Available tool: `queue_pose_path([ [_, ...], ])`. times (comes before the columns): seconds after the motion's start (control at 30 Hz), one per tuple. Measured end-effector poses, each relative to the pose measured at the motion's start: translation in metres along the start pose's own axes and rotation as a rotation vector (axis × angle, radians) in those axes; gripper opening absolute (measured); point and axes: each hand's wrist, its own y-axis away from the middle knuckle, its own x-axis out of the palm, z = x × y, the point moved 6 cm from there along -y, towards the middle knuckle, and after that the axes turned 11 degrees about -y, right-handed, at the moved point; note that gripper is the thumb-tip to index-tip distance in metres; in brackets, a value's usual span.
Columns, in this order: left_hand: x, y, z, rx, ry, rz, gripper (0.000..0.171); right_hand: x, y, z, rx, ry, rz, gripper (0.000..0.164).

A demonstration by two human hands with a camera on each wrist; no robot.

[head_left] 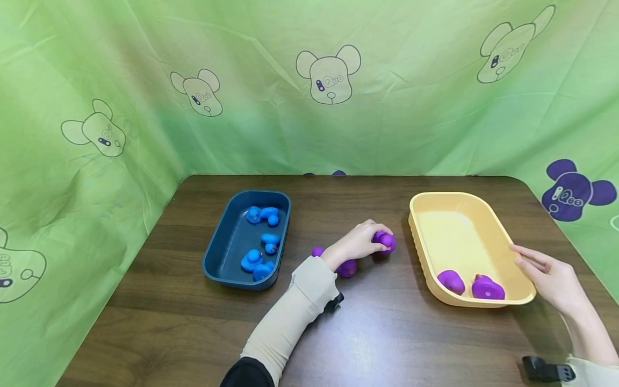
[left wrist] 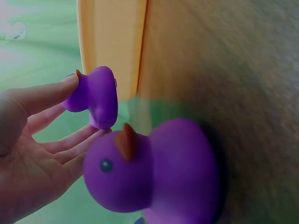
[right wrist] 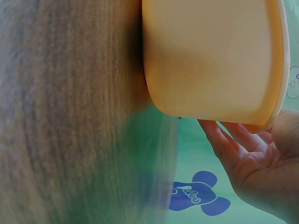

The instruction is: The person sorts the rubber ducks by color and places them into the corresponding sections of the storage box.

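Note:
Between thumb and fingers, my left hand (head_left: 357,243) pinches a purple rubber duck (head_left: 385,242), just above the table in the head view. Partly hidden under that wrist are more purple on the table, a duck body (head_left: 347,269) and a small rounded part (head_left: 317,251). The left wrist view shows a purple duck (left wrist: 182,168) with an orange beak close to the camera. At the right, my right hand (head_left: 553,277) grips the right rim of a yellow basin (head_left: 464,196), fingers against its outer wall. Two purple ducks, one rounded (head_left: 451,281) and one beside it (head_left: 487,288), lie inside its near end.
A dark blue basin (head_left: 220,236) stands left of my left arm, with several blue ducks (head_left: 252,260) inside. Dark wood table (head_left: 159,317) lies beneath everything. A green printed cloth (head_left: 387,129) hangs behind the far edge and along the sides.

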Motion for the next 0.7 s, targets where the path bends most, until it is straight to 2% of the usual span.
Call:
queue_pose_path([
  [0.07, -0.002, -0.001, -0.001, 0.0, -0.009, -0.004, 0.031, 0.001, 0.001, 0.004, 0.005, -0.025, 0.002, 0.036],
  [0.23, -0.007, -0.005, -0.006, 0.005, -0.005, -0.023, 0.031, 0.007, 0.009, 0.029, -0.008, -0.064, 0.023, 0.034],
  [0.33, -0.01, -0.007, -0.011, 0.012, 0.003, -0.032, 0.031, 0.009, 0.012, 0.038, 0.003, -0.061, 0.008, 0.033],
  [0.7, -0.02, -0.015, -0.026, 0.036, 0.005, -0.055, 0.029, 0.011, 0.014, 0.048, -0.027, -0.131, 0.043, 0.036],
])
